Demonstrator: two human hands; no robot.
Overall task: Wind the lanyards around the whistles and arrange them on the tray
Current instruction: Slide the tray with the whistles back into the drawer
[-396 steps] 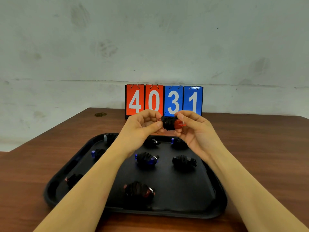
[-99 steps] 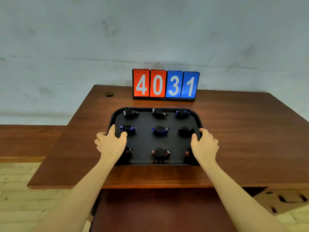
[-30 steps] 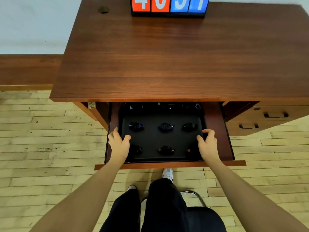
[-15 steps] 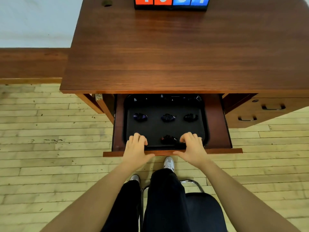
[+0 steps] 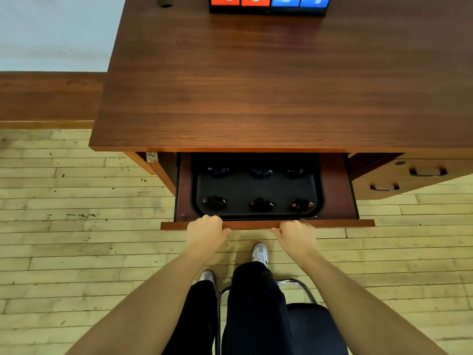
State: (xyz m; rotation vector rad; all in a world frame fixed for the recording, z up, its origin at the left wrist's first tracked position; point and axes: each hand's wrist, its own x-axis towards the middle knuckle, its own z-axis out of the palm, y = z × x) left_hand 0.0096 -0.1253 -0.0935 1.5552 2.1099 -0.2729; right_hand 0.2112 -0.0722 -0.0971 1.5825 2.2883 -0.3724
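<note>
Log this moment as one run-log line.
black plastic tray of wound whistles: inside wooden desk drawer | left hand, right hand: gripping drawer front

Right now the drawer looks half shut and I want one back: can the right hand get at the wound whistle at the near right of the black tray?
Probably yes. The right hand grips the wooden drawer front, and that whistle lies just beyond, uncovered, clear of the desk top.
</note>
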